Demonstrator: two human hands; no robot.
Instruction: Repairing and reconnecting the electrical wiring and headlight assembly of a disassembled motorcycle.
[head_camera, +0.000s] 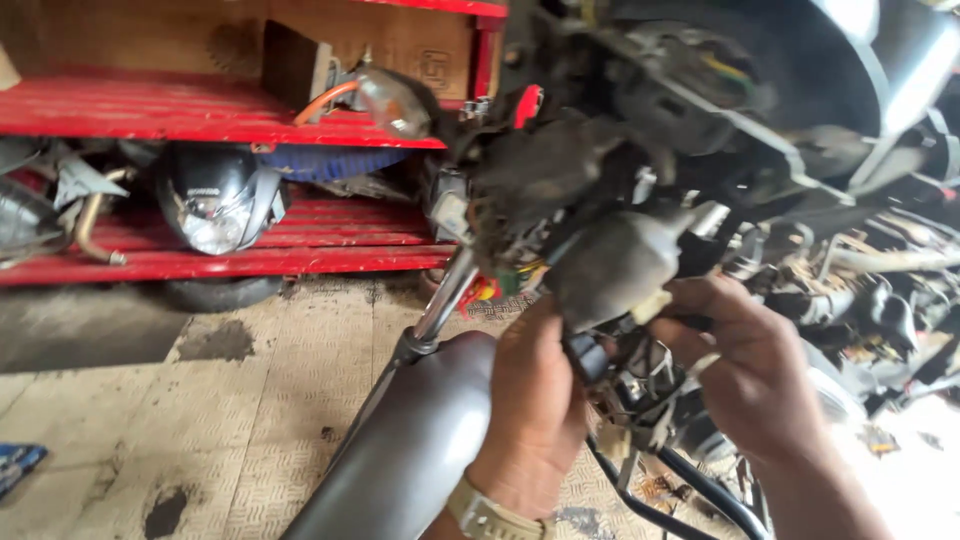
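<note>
Hands meet under the stripped motorcycle front: my left hand (535, 400) pinches a black connector (588, 355) in the wiring bundle (640, 385), while my right hand (745, 370) grips neighbouring wires, steadying them beside the grey fender (410, 450), near red shelves (200, 110).

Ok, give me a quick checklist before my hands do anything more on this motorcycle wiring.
1. Left hand on the wiring bundle: ok.
2. Right hand at the grey connector cover: ok, touching.
3. Pale connector tab visible by the fingers: ok.
4. Connector seated or free: cannot tell, blurred.
5. Grey front fender apart from both hands: ok.
6. Loose wires below the hands untangled: not ok.
</note>
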